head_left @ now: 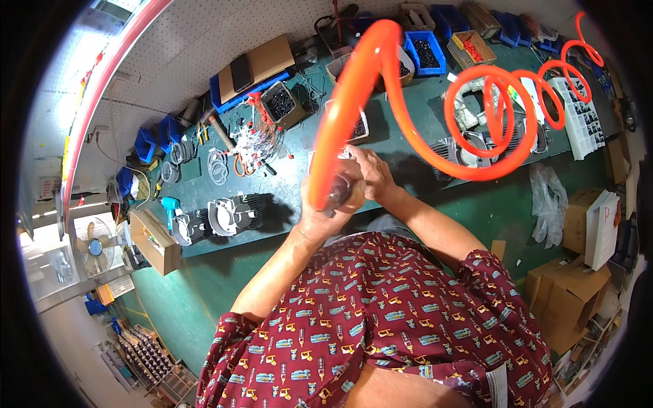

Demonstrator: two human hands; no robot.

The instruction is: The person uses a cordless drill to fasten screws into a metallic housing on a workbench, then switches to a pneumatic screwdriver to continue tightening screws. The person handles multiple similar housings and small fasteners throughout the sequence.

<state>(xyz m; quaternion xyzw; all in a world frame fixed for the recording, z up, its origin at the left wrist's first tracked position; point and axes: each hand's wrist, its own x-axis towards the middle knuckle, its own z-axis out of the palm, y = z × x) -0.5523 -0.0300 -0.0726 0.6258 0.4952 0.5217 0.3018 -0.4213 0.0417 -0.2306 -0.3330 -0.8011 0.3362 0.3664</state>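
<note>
My left hand (318,216) is closed around the dark rounded body of an air tool (338,192), above the front of the bench. A thick orange coiled hose (401,109) passes in front of the tool and hides part of it. My right hand (378,178) is up against the far side of the left, its fingers bent and closed at the tool's front end. Whatever those fingers grip is covered by the hands and the hose. To the left on the bench stand two finned metal housings (235,214); more metal housings (469,151) sit right of my hands.
Tangled wires (255,146), grey rings (218,166) and a hammer (221,131) lie on the green bench (292,194). Parts bins (425,53) line its back. A white compartment tray (578,119) is at the right end. Cardboard boxes (568,292) stand at right; a fan (95,246) at left.
</note>
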